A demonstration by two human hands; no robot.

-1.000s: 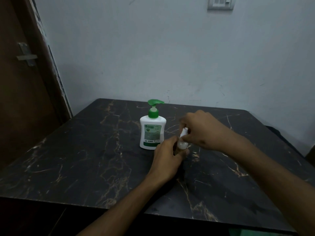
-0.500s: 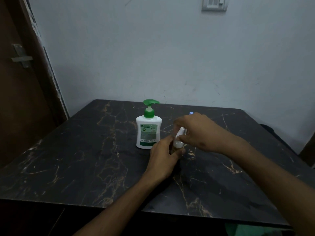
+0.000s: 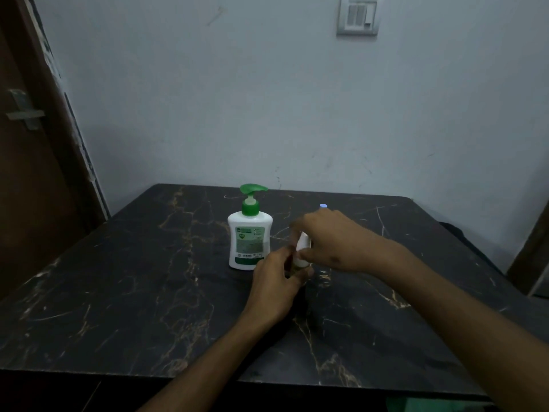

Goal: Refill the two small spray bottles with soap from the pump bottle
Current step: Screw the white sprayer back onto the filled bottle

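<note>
Black marble with gold veins makes up the table (image 3: 124,292), which fills the lower part of the view and backs against a pale grey-blue wall (image 3: 237,99). A dark wooden door (image 3: 26,173) with a metal latch (image 3: 25,113) stands at the left, and a white switch plate (image 3: 358,15) sits high on the wall.

On the table, a little left of centre, the pump bottle (image 3: 249,239) stands upright: a white body with a green label and a green pump head whose spout points right. Just to its right, both hands meet over a small spray bottle (image 3: 303,248), which stands on the tabletop close beside the pump bottle without clearly touching it.

From below, the left hand (image 3: 274,286) wraps its curled fingers and thumb round the lower part of the small spray bottle. Reaching in from the right, the right hand (image 3: 329,239) pinches the white top of the same bottle, its fingertips blurred. So the two hands are together, both clamped on that one bottle, one low and one high.

Behind the right hand, only a small pale blue cap (image 3: 323,206) shows; what it belongs to is hidden.
</note>
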